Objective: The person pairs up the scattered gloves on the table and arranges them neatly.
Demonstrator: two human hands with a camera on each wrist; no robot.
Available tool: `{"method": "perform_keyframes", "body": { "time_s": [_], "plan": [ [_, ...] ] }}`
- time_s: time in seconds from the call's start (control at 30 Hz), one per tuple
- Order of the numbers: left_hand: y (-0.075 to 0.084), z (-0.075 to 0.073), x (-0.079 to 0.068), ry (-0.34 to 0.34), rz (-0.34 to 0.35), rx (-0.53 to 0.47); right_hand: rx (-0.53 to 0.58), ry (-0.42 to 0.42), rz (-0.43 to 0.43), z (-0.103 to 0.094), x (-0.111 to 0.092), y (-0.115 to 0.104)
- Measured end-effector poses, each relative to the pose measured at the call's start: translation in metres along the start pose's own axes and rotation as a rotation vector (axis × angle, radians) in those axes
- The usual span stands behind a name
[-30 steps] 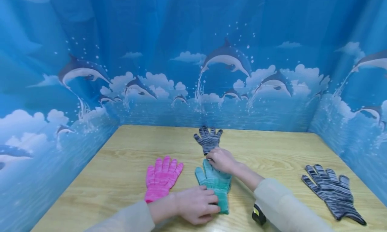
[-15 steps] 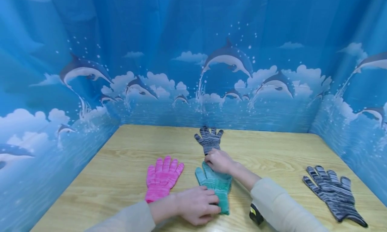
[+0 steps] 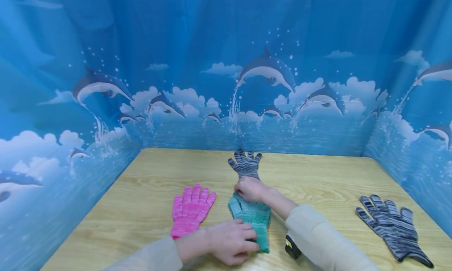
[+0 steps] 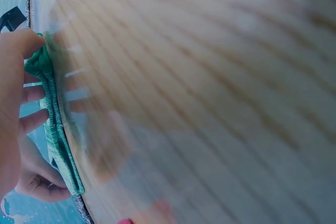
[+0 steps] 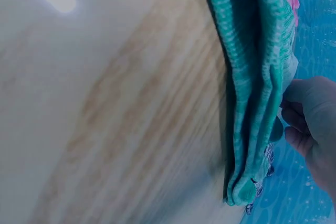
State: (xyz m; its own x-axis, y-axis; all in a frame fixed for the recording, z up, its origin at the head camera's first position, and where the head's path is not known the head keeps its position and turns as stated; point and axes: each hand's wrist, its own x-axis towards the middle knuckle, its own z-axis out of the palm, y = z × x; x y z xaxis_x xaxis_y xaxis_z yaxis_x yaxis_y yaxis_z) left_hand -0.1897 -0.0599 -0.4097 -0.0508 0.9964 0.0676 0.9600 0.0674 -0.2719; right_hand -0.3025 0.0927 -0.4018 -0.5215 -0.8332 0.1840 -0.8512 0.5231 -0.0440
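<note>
A pair of green knit gloves (image 3: pixel 256 224), stacked in layers, lies in the middle of the table. My left hand (image 3: pixel 231 241) rests on the cuff end, its fingers laid over the fabric. In the left wrist view, the thumb (image 4: pixel 31 41) touches the cuff edge. With curled fingers, my right hand (image 3: pixel 250 188) pinches the gloves' finger end, partly hiding it. The right wrist view has the green fabric (image 5: pixel 262 77) seen edge-on, its layers apart along one side. Just beyond the right hand lies a small black-and-white striped glove (image 3: pixel 246 165).
A pink glove (image 3: pixel 192 210) lies flat to the left. Another striped black-and-white glove (image 3: pixel 392 227) lies at the right. A black wrist device (image 3: pixel 292 247) shows under the right sleeve. Blue dolphin-print curtains (image 3: pixel 212 66) border the wooden table (image 3: pixel 148 208).
My right hand has come slightly nearer and to the left, and the green gloves' finger end looks more bunched toward the palm. The left hand has stayed on the cuff.
</note>
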Motion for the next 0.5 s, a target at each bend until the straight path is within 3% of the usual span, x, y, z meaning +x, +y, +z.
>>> {"method": "perform_keyframes", "body": {
  "time_s": [0.33,0.5],
  "plan": [
    [0.0014,-0.0004,0.0001,-0.015,-0.008,0.017,-0.006,-0.076,-0.064,-0.0016,0.0070,-0.0011],
    [0.0005,0.0003,0.0000,-0.008,-0.006,0.021,0.035,-0.110,-0.058,-0.0017,0.0104,0.0018]
  ]
}}
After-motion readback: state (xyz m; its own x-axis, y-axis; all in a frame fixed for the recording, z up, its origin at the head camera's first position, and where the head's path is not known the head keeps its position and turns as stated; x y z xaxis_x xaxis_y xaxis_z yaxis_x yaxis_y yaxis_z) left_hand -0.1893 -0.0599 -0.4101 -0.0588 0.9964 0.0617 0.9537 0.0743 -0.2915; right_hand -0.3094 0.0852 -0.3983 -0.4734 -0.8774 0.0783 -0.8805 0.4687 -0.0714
